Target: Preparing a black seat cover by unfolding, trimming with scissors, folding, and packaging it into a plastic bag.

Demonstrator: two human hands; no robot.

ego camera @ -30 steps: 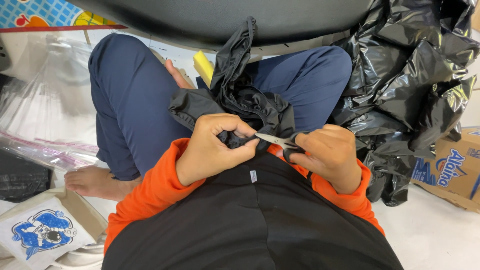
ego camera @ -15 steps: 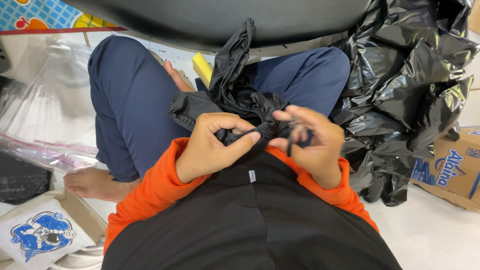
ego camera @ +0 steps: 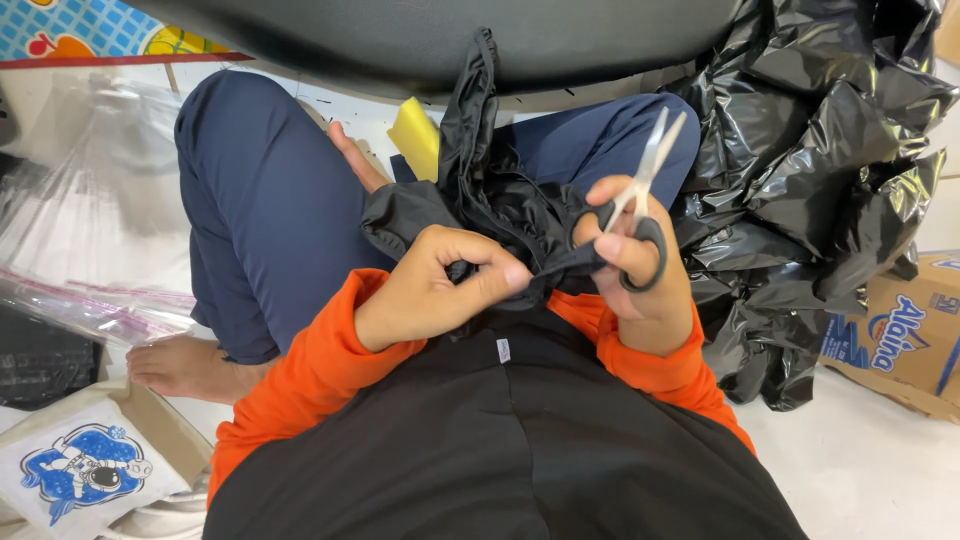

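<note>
A: What can't you see?

B: Left hand [ego camera: 435, 285] fingertips are tucked into the black fabric [ego camera: 480, 200]. Right hand [ego camera: 640, 275] palm is turned away, so the scissors [ego camera: 640, 215] loops are partly covered.

A: Edges?

B: Cardboard box [ego camera: 895, 335] is cut off on the right, black plastic bag [ego camera: 830, 150] at the top, white pouch [ego camera: 75, 475] at bottom left. Yellow piece [ego camera: 415, 135] is half behind the fabric.
</note>
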